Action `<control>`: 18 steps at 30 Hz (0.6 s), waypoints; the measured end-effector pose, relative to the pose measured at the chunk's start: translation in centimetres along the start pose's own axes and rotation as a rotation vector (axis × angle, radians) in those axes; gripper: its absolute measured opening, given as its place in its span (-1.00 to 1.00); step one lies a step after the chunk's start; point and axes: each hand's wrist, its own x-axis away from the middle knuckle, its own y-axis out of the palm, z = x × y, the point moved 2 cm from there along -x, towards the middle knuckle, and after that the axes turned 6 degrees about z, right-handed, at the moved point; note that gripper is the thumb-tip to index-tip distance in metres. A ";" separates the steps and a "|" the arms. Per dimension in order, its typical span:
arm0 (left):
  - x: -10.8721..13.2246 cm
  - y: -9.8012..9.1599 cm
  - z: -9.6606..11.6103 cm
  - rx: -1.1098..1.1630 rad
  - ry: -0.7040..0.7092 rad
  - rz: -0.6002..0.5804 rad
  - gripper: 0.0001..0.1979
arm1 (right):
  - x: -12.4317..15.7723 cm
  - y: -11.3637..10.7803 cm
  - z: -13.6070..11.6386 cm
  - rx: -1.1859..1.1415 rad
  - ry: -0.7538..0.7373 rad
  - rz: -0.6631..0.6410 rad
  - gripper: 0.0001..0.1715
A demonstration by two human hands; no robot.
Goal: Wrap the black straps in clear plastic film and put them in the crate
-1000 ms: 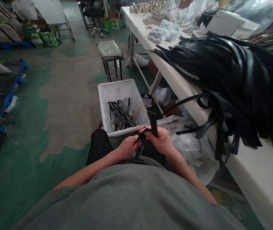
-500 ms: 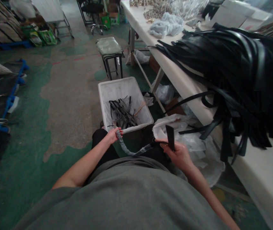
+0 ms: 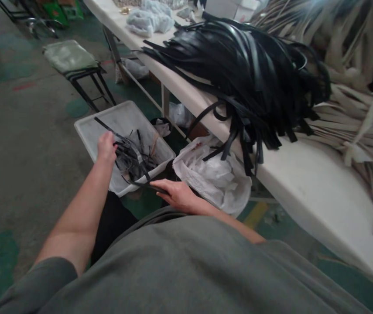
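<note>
My left hand (image 3: 106,146) is closed in a fist over the white bin (image 3: 84,131), just above the loose black straps (image 3: 130,161) lying in it. What the fist holds is hidden. My right hand (image 3: 173,194) rests low by my lap at the bin's near corner. Its fingers are straight and pressed together on a thin black strap (image 3: 140,182) that runs left along the bin's edge.
A long white table (image 3: 304,183) on the right carries a big heap of black straps (image 3: 248,74) and bundled beige straps (image 3: 353,131). A crumpled white plastic bag (image 3: 212,174) lies under its edge. A cushioned stool (image 3: 70,59) stands beyond the bin.
My hands were together on a strap, then pulled apart. My left hand has now reached into the bin and my right hand has dropped lower. My view has swung right.
</note>
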 end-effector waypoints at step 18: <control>14.2 20.9 -11.9 -0.718 0.313 -0.626 -0.92 | 6.7 -1.7 2.1 -0.220 0.097 0.001 -0.63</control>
